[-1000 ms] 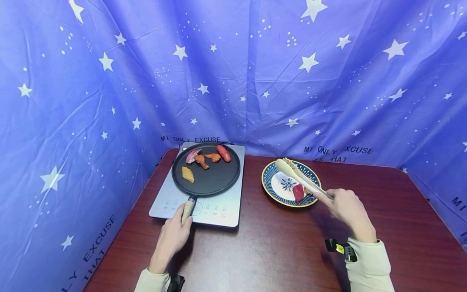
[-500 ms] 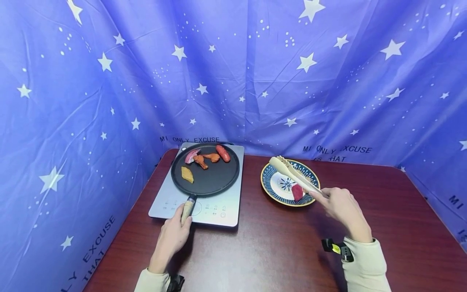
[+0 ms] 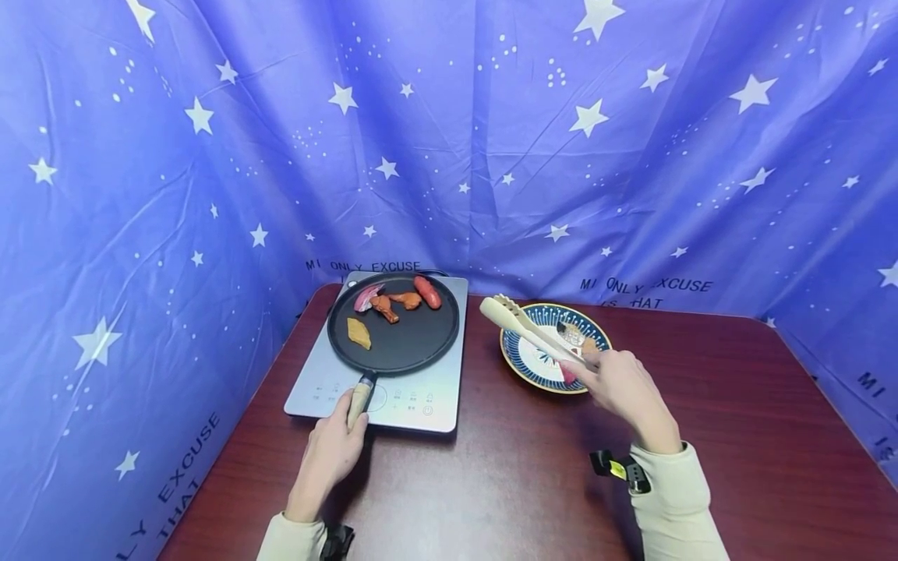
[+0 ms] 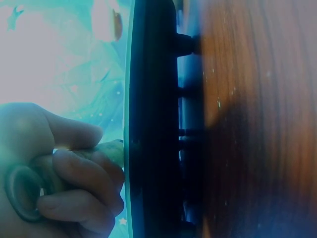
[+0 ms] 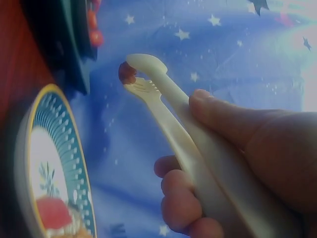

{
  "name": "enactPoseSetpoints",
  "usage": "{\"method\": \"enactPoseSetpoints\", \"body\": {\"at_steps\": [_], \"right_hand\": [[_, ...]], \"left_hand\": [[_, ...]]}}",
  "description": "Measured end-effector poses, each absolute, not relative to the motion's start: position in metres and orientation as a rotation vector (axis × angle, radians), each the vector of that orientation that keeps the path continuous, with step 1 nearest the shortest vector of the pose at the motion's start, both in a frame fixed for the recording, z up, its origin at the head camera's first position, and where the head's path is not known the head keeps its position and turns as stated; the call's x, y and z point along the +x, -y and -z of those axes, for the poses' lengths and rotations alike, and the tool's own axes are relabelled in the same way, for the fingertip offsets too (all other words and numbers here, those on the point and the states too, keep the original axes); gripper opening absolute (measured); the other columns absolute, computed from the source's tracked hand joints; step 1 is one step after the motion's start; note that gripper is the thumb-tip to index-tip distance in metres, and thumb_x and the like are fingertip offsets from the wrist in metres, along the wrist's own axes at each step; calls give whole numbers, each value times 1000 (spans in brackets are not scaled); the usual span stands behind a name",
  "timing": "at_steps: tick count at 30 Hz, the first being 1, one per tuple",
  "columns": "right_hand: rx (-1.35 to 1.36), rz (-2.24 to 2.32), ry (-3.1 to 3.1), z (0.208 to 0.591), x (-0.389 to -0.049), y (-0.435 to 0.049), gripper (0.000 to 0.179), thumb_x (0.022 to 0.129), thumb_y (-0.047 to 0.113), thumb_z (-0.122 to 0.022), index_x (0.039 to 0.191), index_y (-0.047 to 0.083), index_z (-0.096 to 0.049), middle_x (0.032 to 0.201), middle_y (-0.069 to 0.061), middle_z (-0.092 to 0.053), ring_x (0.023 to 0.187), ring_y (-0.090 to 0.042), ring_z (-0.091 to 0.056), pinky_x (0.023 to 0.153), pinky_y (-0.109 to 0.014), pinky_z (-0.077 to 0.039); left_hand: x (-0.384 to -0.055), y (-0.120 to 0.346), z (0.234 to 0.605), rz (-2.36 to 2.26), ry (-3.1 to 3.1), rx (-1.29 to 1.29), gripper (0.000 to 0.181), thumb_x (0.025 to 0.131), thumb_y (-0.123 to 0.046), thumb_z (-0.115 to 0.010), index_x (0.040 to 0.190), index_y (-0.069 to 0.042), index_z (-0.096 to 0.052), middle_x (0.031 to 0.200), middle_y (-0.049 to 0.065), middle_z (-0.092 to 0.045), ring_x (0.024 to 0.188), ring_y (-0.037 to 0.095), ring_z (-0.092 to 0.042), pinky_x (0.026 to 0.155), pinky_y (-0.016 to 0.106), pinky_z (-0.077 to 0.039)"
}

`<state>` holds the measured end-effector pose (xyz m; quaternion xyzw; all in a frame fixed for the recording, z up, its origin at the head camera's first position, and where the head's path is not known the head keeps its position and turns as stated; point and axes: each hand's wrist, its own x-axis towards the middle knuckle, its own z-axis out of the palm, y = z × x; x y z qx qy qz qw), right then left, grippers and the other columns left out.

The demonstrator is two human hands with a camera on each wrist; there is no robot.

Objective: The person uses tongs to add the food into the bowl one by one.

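Note:
My left hand (image 3: 328, 456) grips the wooden handle (image 3: 359, 397) of a flat black frying pan (image 3: 410, 343). The left wrist view shows the fingers curled round it. Cream tongs (image 3: 529, 331) are in my right hand (image 3: 631, 393), thumb on one arm and fingers on the other. Their tips pinch a small dark reddish-brown piece (image 5: 127, 73), best seen in the right wrist view. The tongs reach left over the patterned plate (image 3: 517, 366), past its rim. On the plate lie a red piece (image 5: 53, 212) and some pale brown food (image 3: 577, 335), partly hidden by tongs and hand.
In the pan lie a red sausage (image 3: 426, 292), drumsticks (image 3: 403, 301), a pink-and-white slice (image 3: 366, 298) and a yellowish piece (image 3: 359, 333). A silver induction cooktop (image 3: 421, 413) stands under the pan. Starry blue cloth (image 3: 435, 156) hangs behind the dark red table (image 3: 491, 483).
My right hand has moved left with the tongs, whose tips went from over the plate to beyond its left rim, towards the pan. The left hand has kept its hold on the handle.

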<state>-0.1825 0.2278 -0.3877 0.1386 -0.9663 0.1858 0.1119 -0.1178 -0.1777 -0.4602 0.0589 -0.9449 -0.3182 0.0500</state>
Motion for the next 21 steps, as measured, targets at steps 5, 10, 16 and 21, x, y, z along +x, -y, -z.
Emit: {"method": "enactPoseSetpoints", "body": {"at_steps": [5, 10, 16, 21], "right_hand": [[461, -567, 2840, 385, -184, -208, 45, 91, 46, -58, 56, 21, -45, 52, 4, -38, 53, -16, -40, 47, -32, -32], [577, -553, 2786, 386, -186, -190, 46, 90, 42, -61, 54, 20, -41, 46, 10, -32, 48, -13, -36, 64, -38, -33], [610, -586, 2796, 391, -186, -171, 47, 88, 41, -63, 54, 20, -40, 48, 11, -29, 46, -10, -35, 54, -33, -33], [613, -636, 2854, 395, -186, -156, 44, 88, 42, -64, 56, 20, -44, 52, 9, -30, 47, -10, -33, 45, -29, -29]], "left_hand": [[-118, 177, 460, 975, 2879, 180, 51, 92, -23, -54, 140, -8, -42, 85, 19, -63, 64, 26, -56, 59, 46, -44], [-117, 177, 460, 982, 2883, 185, 52, 93, -24, -54, 140, -8, -42, 87, 21, -63, 65, 27, -56, 59, 46, -44], [-118, 177, 459, 983, 2882, 185, 51, 93, -24, -54, 140, -8, -42, 84, 19, -62, 64, 26, -56, 59, 46, -44], [-119, 177, 459, 985, 2878, 185, 52, 92, -24, -54, 140, -7, -42, 86, 20, -63, 65, 27, -56, 59, 47, -44]]}}
